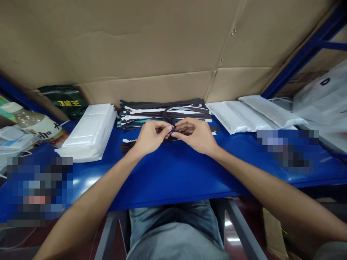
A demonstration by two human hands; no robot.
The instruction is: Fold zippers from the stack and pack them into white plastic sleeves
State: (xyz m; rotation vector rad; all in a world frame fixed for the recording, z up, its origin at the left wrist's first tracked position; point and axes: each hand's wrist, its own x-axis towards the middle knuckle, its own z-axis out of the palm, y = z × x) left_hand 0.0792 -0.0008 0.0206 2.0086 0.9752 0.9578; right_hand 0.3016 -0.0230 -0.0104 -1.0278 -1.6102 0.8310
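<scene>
My left hand point(151, 137) and my right hand point(193, 135) meet over the blue table point(173, 173), fingertips pinched together on a dark brown zipper point(127, 145) that trails left along the table. Just behind my hands lies a pile of zippers point(162, 111), dark brown, white and teal, some looped. The point where my fingers grip is small and partly hidden.
A stack of white plastic bags point(88, 131) lies at the left, and flat white bags point(244, 113) at the right. A drink bottle point(35, 124) lies at the far left. Cardboard point(162, 47) walls the back. A blue shelf post point(303, 54) rises at the right.
</scene>
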